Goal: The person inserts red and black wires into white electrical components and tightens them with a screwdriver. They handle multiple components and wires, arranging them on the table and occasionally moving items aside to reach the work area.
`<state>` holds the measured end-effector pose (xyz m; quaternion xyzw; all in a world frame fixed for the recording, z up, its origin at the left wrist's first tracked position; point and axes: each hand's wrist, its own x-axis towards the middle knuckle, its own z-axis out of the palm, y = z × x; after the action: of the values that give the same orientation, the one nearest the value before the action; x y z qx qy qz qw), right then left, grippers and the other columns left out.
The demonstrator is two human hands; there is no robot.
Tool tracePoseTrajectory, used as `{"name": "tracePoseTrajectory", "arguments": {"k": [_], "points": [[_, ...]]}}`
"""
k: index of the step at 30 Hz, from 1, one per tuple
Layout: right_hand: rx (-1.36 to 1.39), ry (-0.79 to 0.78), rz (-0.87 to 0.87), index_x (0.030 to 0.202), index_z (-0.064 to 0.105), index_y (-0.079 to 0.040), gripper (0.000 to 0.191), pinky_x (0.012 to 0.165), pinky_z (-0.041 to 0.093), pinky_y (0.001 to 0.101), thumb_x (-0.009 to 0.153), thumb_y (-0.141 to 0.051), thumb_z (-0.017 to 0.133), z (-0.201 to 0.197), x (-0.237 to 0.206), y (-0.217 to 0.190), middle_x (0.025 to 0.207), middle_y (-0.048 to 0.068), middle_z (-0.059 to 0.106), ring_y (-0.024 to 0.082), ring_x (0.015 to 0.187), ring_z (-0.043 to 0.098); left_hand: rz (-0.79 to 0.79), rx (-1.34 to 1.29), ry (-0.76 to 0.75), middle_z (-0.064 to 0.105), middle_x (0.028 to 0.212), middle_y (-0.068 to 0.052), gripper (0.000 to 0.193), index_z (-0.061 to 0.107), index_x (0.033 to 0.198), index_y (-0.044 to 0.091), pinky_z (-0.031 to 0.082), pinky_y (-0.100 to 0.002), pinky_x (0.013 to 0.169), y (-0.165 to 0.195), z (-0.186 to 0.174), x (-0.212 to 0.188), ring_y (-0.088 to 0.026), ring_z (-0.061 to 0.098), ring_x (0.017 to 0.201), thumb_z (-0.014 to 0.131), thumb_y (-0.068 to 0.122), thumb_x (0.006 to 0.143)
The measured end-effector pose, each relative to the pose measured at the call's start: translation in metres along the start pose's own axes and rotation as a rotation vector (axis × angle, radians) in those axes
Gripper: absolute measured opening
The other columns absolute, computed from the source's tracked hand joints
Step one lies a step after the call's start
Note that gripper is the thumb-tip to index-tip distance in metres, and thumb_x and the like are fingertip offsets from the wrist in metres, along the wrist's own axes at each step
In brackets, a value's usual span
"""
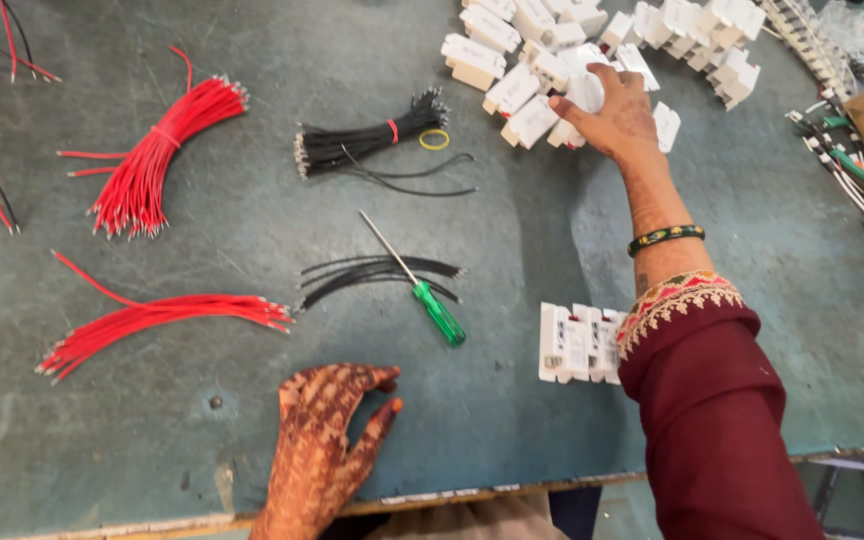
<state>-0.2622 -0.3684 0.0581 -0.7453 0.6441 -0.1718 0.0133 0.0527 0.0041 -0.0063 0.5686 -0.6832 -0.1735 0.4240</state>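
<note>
Two hands over a worn grey-green worktop (252, 420), stuff laid out by kind for easy grabbing; up top, a loose heap of white plastic switch housings (552, 50), too many to count; right hand (612, 110) stretched out there, fingers clenched round one white housing (584, 92) at the heap's near edge; left hand (327, 430) flat, slack on the table by the front edge, holding nothing; three bundles of red wires (157, 150), two of black wires (367, 140); one row of joined white blocks (577, 343) by the right sleeve; one green-handled screwdriver (422, 290) across the nearer black bundle; one yellow rubber band (434, 139).
</note>
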Motion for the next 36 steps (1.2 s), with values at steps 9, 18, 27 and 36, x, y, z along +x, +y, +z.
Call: {"name": "tracePoseTrajectory", "arguments": {"k": [9, 18, 27, 36], "points": [[-0.18, -0.201, 0.095, 0.154, 0.041, -0.039, 0.095, 0.109, 0.034, 0.0658, 0.074, -0.08, 0.07, 0.022, 0.044, -0.043, 0.163, 0.01, 0.029, 0.043, 0.144, 0.034, -0.055, -0.046, -0.061, 0.076, 0.099, 0.008, 0.036, 0.073, 0.112, 0.019, 0.037, -0.043, 0.098, -0.007, 0.006, -0.005, -0.014, 0.068, 0.102, 0.081, 0.025, 0.078], [-0.164, -0.202, -0.038, 0.152, 0.047, -0.034, 0.092, 0.107, 0.044, 0.0546, 0.076, -0.081, 0.068, 0.012, 0.02, -0.046, 0.154, 0.008, 0.044, 0.042, 0.133, 0.047, -0.077, -0.027, -0.076, 0.076, 0.1, 0.007, 0.034, 0.073, 0.112, 0.02, 0.036, -0.042, 0.098, -0.005, 0.002, -0.002, -0.016, 0.066, 0.103, 0.079, 0.026, 0.079], [0.044, -0.202, -0.22, 0.151, 0.052, -0.028, 0.083, 0.108, 0.044, 0.0509, 0.078, -0.061, 0.076, -0.012, -0.041, -0.053, 0.152, 0.011, 0.05, 0.046, 0.126, 0.053, -0.01, 0.044, -0.062, 0.074, 0.102, 0.006, 0.033, 0.071, 0.114, 0.019, 0.036, -0.045, 0.099, -0.013, 0.003, 0.005, -0.019, 0.064, 0.105, 0.076, 0.027, 0.083], [0.316, -0.141, -0.394, 0.146, 0.053, -0.012, 0.066, 0.113, 0.043, 0.0446, 0.091, -0.039, 0.077, -0.06, -0.128, -0.055, 0.149, 0.015, 0.056, 0.033, 0.138, 0.053, 0.059, 0.093, -0.008, 0.074, 0.103, 0.004, 0.032, 0.072, 0.113, 0.019, 0.036, -0.046, 0.101, -0.018, 0.006, 0.007, -0.019, 0.064, 0.107, 0.076, 0.028, 0.083]]}}
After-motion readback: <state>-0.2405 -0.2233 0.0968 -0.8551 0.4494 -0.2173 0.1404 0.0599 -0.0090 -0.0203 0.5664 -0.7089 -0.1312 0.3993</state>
